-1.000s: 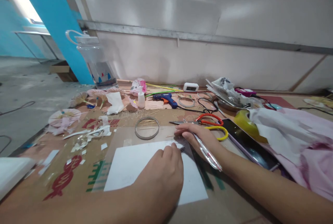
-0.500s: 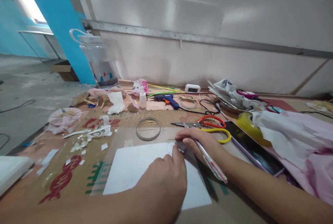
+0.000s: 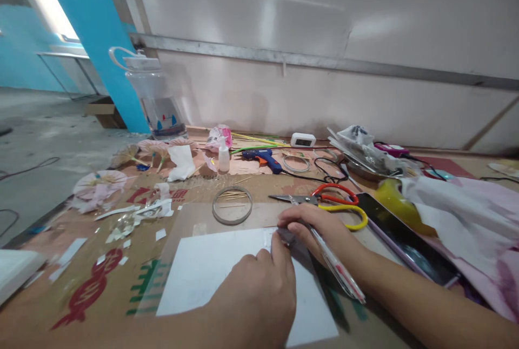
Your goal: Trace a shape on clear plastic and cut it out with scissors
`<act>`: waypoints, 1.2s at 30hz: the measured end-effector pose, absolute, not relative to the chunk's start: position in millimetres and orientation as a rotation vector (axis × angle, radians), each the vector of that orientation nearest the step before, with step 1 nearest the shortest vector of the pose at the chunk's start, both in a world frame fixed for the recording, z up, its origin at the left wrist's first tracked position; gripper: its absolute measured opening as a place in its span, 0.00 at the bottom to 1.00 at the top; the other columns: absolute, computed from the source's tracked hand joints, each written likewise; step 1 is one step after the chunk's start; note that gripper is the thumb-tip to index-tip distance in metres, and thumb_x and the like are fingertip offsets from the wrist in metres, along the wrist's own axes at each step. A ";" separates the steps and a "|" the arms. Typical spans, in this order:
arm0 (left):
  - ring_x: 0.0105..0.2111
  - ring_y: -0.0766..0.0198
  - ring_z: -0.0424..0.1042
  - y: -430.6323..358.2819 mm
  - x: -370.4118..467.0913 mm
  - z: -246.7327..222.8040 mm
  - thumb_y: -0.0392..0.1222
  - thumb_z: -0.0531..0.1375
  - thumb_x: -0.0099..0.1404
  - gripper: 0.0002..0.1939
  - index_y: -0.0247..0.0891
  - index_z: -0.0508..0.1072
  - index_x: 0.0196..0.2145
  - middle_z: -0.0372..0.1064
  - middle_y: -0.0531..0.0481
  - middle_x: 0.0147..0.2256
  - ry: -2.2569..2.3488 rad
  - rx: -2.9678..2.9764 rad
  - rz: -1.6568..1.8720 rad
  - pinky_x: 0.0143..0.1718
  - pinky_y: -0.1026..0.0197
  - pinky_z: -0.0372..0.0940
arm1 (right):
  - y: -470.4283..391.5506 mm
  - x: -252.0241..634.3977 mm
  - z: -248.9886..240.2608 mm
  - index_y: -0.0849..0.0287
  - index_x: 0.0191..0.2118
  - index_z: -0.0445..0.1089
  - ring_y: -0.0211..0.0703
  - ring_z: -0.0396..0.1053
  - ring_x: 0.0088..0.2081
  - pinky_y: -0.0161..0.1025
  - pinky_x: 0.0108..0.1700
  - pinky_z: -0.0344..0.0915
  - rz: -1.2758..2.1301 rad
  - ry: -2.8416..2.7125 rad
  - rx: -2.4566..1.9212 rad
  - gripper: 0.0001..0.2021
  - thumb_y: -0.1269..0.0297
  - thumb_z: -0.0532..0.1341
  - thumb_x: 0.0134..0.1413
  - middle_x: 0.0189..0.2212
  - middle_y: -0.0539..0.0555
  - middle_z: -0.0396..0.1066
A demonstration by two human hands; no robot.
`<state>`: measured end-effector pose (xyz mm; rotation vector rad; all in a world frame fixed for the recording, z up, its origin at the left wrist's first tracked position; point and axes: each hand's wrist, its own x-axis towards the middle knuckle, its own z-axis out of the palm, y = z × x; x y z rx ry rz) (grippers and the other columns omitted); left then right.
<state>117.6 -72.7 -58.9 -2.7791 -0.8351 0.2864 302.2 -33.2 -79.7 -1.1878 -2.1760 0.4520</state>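
Note:
A white sheet of paper (image 3: pixel 194 268) lies on a clear plastic sheet over brown cardboard. My left hand (image 3: pixel 259 284) rests on the paper with its fingers curled, the index fingertip at the top edge. What it pinches, if anything, is too small to name. Against those fingertips, my right hand (image 3: pixel 312 225) is bent round a slim clear pen-like tool (image 3: pixel 338 270) with red inside, slanting down to the right. Just beyond the paper are a grey ring (image 3: pixel 232 221) with thin sticks and scissors (image 3: pixel 340 208) with red and yellow handles.
A blue glue gun (image 3: pixel 263 160), a small white bottle (image 3: pixel 224 155) and a white timer (image 3: pixel 303 140) stand farther back. A large water jug (image 3: pixel 162 106) is at the back left. A phone (image 3: pixel 401 235) and pale cloth (image 3: pixel 458 208) lie right. Paper scraps (image 3: pixel 125 227) lie left.
The view has shifted slightly, so the table items appear a little displaced. Both hands keep nearly the same pose at the paper's top edge.

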 end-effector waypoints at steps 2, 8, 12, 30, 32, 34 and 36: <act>0.29 0.54 0.77 -72.8 117.7 -58.6 0.32 0.54 0.61 0.30 0.17 0.63 0.61 0.65 0.17 0.54 -0.829 -2.786 0.266 0.18 0.60 0.68 | -33.3 302.6 -80.0 0.56 0.44 0.74 0.46 0.74 0.42 0.43 0.46 0.69 0.448 -2.173 -1.192 0.11 0.58 0.56 0.66 0.40 0.56 0.77; 0.28 0.54 0.77 -73.4 116.9 -61.9 0.33 0.53 0.62 0.29 0.19 0.64 0.61 0.66 0.17 0.53 -0.812 -2.770 0.259 0.17 0.61 0.67 | -33.2 303.2 -81.6 0.56 0.44 0.73 0.46 0.74 0.41 0.42 0.44 0.69 0.441 -2.159 -1.197 0.11 0.57 0.56 0.65 0.39 0.56 0.77; 0.29 0.53 0.77 -74.0 116.5 -64.3 0.35 0.52 0.65 0.28 0.19 0.64 0.61 0.67 0.18 0.53 -0.808 -2.768 0.239 0.18 0.60 0.69 | -34.2 302.3 -78.5 0.56 0.43 0.73 0.45 0.74 0.41 0.41 0.44 0.68 0.443 -2.184 -1.172 0.11 0.59 0.55 0.65 0.39 0.55 0.77; 0.26 0.58 0.77 -71.2 117.8 -58.4 0.37 0.49 0.70 0.23 0.22 0.68 0.58 0.71 0.23 0.50 -0.816 -2.741 0.224 0.17 0.62 0.69 | -37.7 299.5 -73.1 0.56 0.42 0.74 0.42 0.72 0.38 0.38 0.42 0.67 0.498 -2.262 -1.085 0.10 0.63 0.56 0.65 0.35 0.53 0.76; 0.26 0.58 0.77 -71.1 117.9 -57.9 0.37 0.49 0.71 0.23 0.23 0.68 0.58 0.71 0.23 0.50 -0.821 -2.740 0.233 0.18 0.62 0.69 | -37.2 299.1 -73.5 0.56 0.43 0.74 0.42 0.72 0.38 0.38 0.42 0.66 0.506 -2.262 -1.091 0.10 0.62 0.55 0.65 0.35 0.53 0.76; 0.27 0.58 0.77 -71.3 118.1 -58.5 0.37 0.49 0.70 0.23 0.22 0.67 0.59 0.70 0.22 0.52 -0.816 -2.733 0.235 0.18 0.62 0.69 | -36.7 299.0 -73.6 0.56 0.41 0.73 0.41 0.72 0.36 0.38 0.40 0.66 0.503 -2.256 -1.123 0.10 0.61 0.55 0.66 0.34 0.53 0.75; 0.27 0.58 0.77 -71.4 118.2 -59.2 0.36 0.50 0.70 0.24 0.21 0.66 0.59 0.68 0.21 0.52 -0.812 -2.726 0.242 0.18 0.63 0.69 | -36.6 299.0 -73.6 0.56 0.40 0.73 0.41 0.71 0.35 0.38 0.39 0.66 0.500 -2.247 -1.154 0.11 0.60 0.55 0.66 0.33 0.53 0.74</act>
